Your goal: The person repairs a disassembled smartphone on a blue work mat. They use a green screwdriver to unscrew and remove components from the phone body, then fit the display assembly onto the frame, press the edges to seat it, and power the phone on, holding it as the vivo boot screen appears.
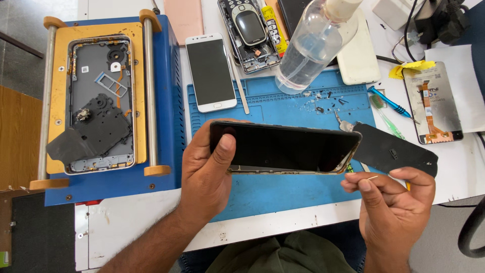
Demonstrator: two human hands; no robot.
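Note:
My left hand [207, 169] grips the left end of a black phone [285, 146], thumb on its dark screen, holding it tilted above a blue work mat [283, 194]. My right hand [394, 199] sits at the phone's right end, pinching a thin yellowish pick or wire [373, 177] between thumb and forefinger, close to the phone's lower right corner. A black sheet-like panel [396, 149] lies just right of the phone, above my right hand.
A blue separator machine [166, 101] at left carries a phone frame [101, 101] on its yellow plate. On the table: a white phone [211, 71], a clear bottle [308, 48], an opened old keypad phone [250, 30], a blue screwdriver [388, 100], a detached display [433, 103].

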